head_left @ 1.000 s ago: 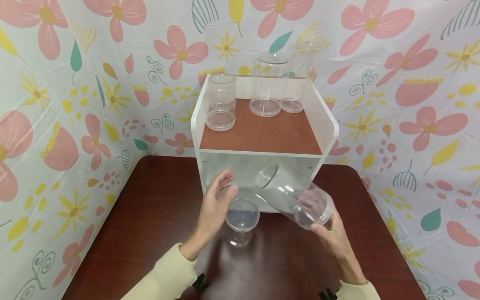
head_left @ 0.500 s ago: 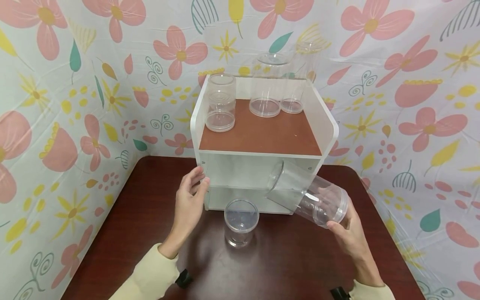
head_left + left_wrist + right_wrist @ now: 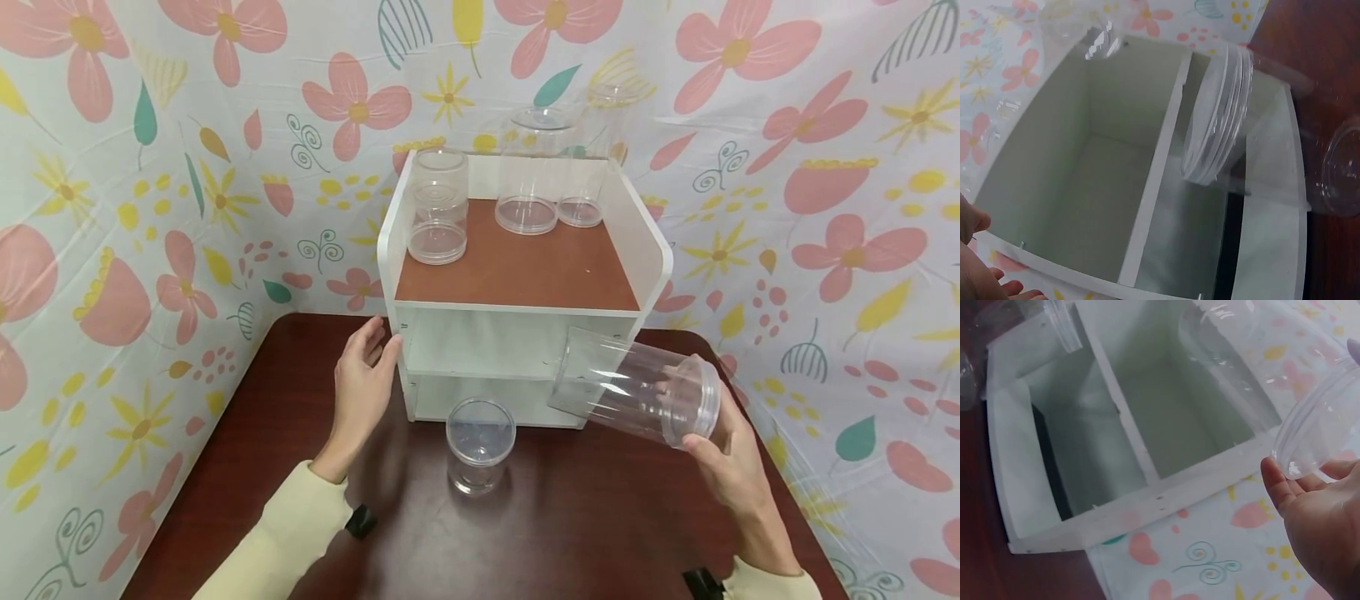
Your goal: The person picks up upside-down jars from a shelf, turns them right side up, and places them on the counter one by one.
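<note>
My right hand (image 3: 731, 467) grips a large clear plastic jar (image 3: 637, 387) lying tilted on its side, its far end at the lower right opening of the white shelf unit (image 3: 525, 321). The right wrist view shows the jar (image 3: 1319, 422) against my palm (image 3: 1316, 506). A small clear jar (image 3: 480, 442) stands upright on the dark table in front of the shelf. My left hand (image 3: 366, 379) is open, fingers relaxed, by the shelf's left front edge; in the left wrist view the fingertips (image 3: 982, 287) sit below the shelf (image 3: 1147, 206).
On the shelf's brown top stand a stacked pair of clear jars (image 3: 437, 217) at the left and two tall clear jars (image 3: 534, 171) at the back. Flowered cloth walls enclose the dark brown table (image 3: 262, 433).
My right hand has carried the large jar to the right and levelled it. My left hand has drawn away from the small jar, up and left to the shelf's left edge.
</note>
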The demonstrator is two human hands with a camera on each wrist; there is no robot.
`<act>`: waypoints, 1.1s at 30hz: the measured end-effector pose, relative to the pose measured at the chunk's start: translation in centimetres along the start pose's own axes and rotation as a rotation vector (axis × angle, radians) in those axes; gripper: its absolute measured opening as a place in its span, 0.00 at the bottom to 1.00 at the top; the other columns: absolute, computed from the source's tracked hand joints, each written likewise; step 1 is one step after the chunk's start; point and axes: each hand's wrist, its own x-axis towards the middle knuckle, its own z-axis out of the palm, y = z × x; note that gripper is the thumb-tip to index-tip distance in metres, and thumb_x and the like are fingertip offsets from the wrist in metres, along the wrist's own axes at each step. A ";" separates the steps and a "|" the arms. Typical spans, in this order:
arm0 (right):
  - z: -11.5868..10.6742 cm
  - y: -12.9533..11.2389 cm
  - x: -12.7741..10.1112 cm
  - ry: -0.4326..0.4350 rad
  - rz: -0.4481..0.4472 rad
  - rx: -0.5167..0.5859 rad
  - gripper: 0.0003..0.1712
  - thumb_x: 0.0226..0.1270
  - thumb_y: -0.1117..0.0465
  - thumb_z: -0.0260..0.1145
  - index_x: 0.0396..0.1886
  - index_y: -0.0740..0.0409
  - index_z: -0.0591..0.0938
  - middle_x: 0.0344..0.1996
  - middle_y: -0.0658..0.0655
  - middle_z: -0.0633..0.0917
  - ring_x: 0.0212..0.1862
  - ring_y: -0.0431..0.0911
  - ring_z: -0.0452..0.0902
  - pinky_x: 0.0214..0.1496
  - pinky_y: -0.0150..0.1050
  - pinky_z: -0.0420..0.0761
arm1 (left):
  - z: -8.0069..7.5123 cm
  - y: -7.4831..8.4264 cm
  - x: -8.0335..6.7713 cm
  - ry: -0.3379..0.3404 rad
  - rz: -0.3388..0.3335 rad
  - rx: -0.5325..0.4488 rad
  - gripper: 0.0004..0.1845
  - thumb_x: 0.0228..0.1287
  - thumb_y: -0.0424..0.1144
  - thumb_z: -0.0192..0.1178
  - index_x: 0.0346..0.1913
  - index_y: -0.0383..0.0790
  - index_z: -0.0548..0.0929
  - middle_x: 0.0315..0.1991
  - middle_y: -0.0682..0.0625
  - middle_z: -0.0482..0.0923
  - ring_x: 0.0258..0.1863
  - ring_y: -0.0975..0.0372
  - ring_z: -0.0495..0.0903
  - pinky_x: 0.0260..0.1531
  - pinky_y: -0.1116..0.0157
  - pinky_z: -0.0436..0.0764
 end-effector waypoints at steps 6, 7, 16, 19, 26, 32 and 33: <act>-0.3 -1.4 0.4 0.040 0.012 -0.083 0.46 0.66 0.77 0.61 0.80 0.74 0.52 0.71 0.69 0.71 0.65 0.53 0.75 0.60 0.35 0.80 | 0.7 -0.3 1.0 -0.005 0.002 0.009 0.26 0.76 0.40 0.62 0.71 0.33 0.75 0.65 0.39 0.75 0.65 0.51 0.77 0.64 0.54 0.76; -0.4 -1.7 0.5 0.050 0.022 -0.102 0.46 0.66 0.77 0.62 0.80 0.73 0.52 0.71 0.68 0.71 0.65 0.52 0.75 0.59 0.35 0.80 | 0.8 -0.3 1.1 0.000 0.003 0.017 0.25 0.76 0.40 0.62 0.70 0.33 0.76 0.64 0.40 0.76 0.64 0.51 0.78 0.63 0.54 0.76; -0.4 -3.1 1.9 0.020 -0.063 -0.232 0.51 0.52 0.85 0.61 0.78 0.77 0.54 0.71 0.68 0.68 0.64 0.51 0.70 0.64 0.32 0.70 | 1.6 -0.1 1.8 0.040 -0.015 0.110 0.21 0.75 0.42 0.61 0.67 0.42 0.81 0.54 0.41 0.85 0.49 0.55 0.86 0.48 0.57 0.83; 0.0 -4.0 2.4 0.014 -0.054 -0.315 0.54 0.47 0.86 0.64 0.78 0.76 0.57 0.70 0.67 0.66 0.66 0.51 0.65 0.67 0.31 0.65 | 1.8 0.0 1.9 0.044 -0.025 0.147 0.20 0.76 0.43 0.60 0.66 0.45 0.83 0.42 0.43 0.88 0.34 0.57 0.83 0.33 0.59 0.78; 0.8 -5.3 3.4 -0.060 -0.002 -0.794 0.62 0.35 0.80 0.76 0.79 0.64 0.65 0.71 0.55 0.70 0.69 0.43 0.64 0.70 0.26 0.60 | 2.1 -0.1 2.1 0.053 -0.017 0.148 0.17 0.77 0.42 0.59 0.62 0.44 0.85 0.31 0.39 0.84 0.25 0.56 0.75 0.26 0.59 0.70; 1.6 -5.2 4.0 -0.118 0.019 -0.950 0.64 0.34 0.72 0.83 0.79 0.58 0.67 0.68 0.54 0.73 0.64 0.38 0.66 0.65 0.23 0.60 | 2.5 -0.1 2.1 0.079 -0.020 0.140 0.17 0.76 0.41 0.60 0.62 0.43 0.85 0.41 0.43 0.88 0.36 0.56 0.84 0.35 0.58 0.78; 1.8 -5.2 4.1 -0.126 0.021 -0.955 0.64 0.34 0.72 0.83 0.79 0.58 0.67 0.67 0.55 0.73 0.64 0.38 0.66 0.64 0.23 0.60 | 2.5 -0.1 2.2 0.084 -0.020 0.138 0.17 0.76 0.41 0.60 0.62 0.43 0.85 0.43 0.44 0.88 0.39 0.56 0.85 0.38 0.57 0.80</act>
